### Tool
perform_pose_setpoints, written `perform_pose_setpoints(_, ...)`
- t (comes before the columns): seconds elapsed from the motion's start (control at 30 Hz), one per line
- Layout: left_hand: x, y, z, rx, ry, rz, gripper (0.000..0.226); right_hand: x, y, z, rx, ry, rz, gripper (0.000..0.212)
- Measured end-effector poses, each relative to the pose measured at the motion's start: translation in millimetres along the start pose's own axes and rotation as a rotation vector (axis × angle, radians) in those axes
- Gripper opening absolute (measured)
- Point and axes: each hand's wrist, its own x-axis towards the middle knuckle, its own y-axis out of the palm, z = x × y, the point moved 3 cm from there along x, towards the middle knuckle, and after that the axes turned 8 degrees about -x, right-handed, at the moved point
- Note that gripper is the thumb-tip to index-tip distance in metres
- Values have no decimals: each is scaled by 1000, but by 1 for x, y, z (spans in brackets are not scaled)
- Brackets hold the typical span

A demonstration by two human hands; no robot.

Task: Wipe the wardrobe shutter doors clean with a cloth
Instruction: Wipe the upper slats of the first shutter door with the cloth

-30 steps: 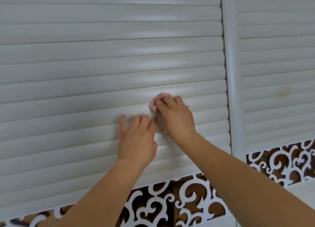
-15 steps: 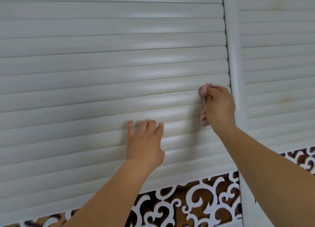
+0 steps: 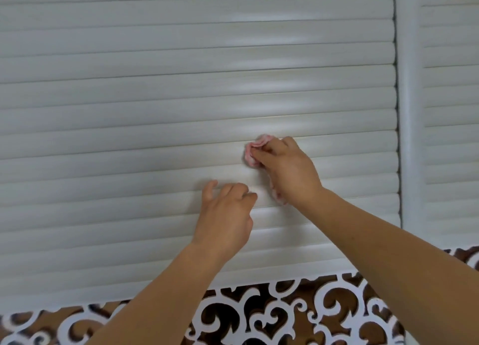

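Two slatted shutter doors showed, one wide door (image 3: 155,85) left of the single white upright post (image 3: 409,111) and one narrower door (image 3: 452,111) right of it. One pink cloth (image 3: 255,150) and two hands, left (image 3: 223,215) and right (image 3: 290,171), lay left of that post. Below the post ran one white scrollwork panel (image 3: 272,316).

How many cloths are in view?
1: a pink cloth in the right hand, pressed on the left door's slats. The left hand holds none.
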Motion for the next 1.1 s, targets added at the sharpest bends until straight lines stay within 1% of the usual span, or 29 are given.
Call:
perform_pose_setpoints(0.03, -4, -1, 5, 4, -10, -4, 40, 6, -2, -3, 115, 110, 30, 8)
perform_pose_setpoints(0.07, -8, -1, 9, 4, -17, -14, 41, 10, -4, -3, 192, 199, 59, 12)
perform_pose_setpoints(0.1, -11, -4, 14, -1, -29, -28, 42, 15, -7, -6, 298, 310, 40, 20)
perform_pose_setpoints(0.13, -14, -6, 18, -8, -41, -46, 44, 22, -10, -6, 369, 391, -29, 22)
perform_pose_setpoints(0.17, -17, -9, 23, -9, -65, -52, 47, 27, -11, -1, 413, 420, -103, 19)
perform_pose_setpoints(0.2, -21, -10, 29, -6, -92, -60, 50, 30, -11, 4, 385, 410, -189, 18)
perform_pose_setpoints(0.27, -25, -13, 39, -3, -154, -62, 54, 35, -6, 16, 352, 381, -271, 16)
perform_pose_setpoints(0.33, -30, -19, 46, -6, -237, -50, 51, 36, 5, 27, 386, 360, -201, 16)
perform_pose_setpoints(0.47, -45, -23, 59, -23, -405, -39, 44, 10, 37, 39, 255, 216, 57, 14)
perform_pose_setpoints(0.57, -56, -21, 62, -44, -461, -7, 42, -22, 55, 32, 298, 218, 217, 11)
perform_pose_setpoints(0.63, -64, -17, 61, -77, -492, 2, 41, -47, 66, 23, 213, 178, 327, 14)
perform_pose_setpoints(0.7, -71, -13, 56, -125, -534, 16, 40, -73, 72, 13, 179, 158, 426, 14)
perform_pose_setpoints(0.77, -77, -8, 48, -166, -573, 46, 40, -94, 77, 2, 90, 145, 493, 12)
perform_pose_setpoints(0.83, -83, -6, 41, -208, -609, 55, 40, -108, 74, -4, 149, 220, 516, 13)
perform_pose_setpoints(0.9, -88, -7, 38, -236, -662, 42, 42, -115, 68, -5, 358, 299, 532, 13)
perform_pose_setpoints(0.93, -90, -9, 39, -247, -697, 30, 42, -116, 63, -2, 475, 331, 513, 13)
perform_pose_setpoints(1.0, -96, -14, 41, -276, -777, -3, 42, -115, 48, 4, 671, 409, 402, 15)
perform_pose_setpoints(1.03, -98, -16, 42, -294, -816, -20, 42, -110, 43, 6, 716, 441, 334, 16)
perform_pose_setpoints(1.1, -104, -19, 44, -320, -887, -46, 41, -97, 40, 15, 733, 453, 253, 18)
